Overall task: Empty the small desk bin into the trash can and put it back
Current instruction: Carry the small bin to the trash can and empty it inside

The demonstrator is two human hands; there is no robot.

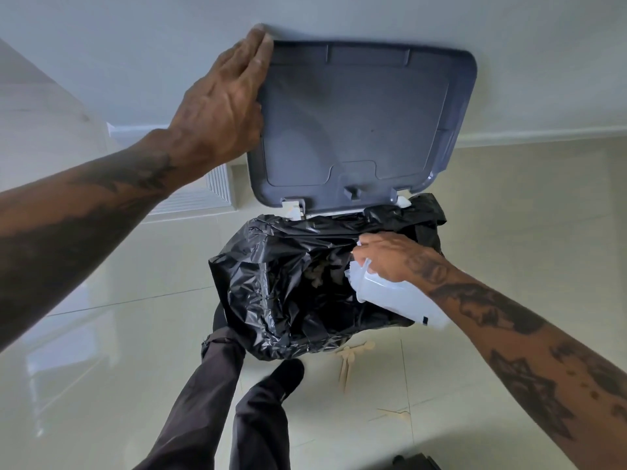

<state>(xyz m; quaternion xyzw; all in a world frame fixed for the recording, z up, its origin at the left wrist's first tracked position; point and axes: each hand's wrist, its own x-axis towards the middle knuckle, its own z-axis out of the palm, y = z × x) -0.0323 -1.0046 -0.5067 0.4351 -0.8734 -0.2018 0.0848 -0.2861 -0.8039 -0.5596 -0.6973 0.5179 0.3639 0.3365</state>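
The trash can (295, 300) stands on the floor in front of me, lined with a crinkled black bag. Its grey lid (359, 127) is swung up against the wall. My left hand (224, 103) lies flat on the lid's left edge, fingers together, holding it up. My right hand (390, 256) grips the rim of the small white desk bin (397, 296), which is tipped on its side with its mouth over the black bag's opening. Some crumpled scraps (319, 273) show inside the bag.
My legs in dark trousers and a black shoe (288, 371) stand at the can's front. Pale wooden utensils (349, 361) lie on the glossy tile floor beside the can. A white vent (200, 191) sits low on the wall. A dark object (417, 463) shows at the bottom edge.
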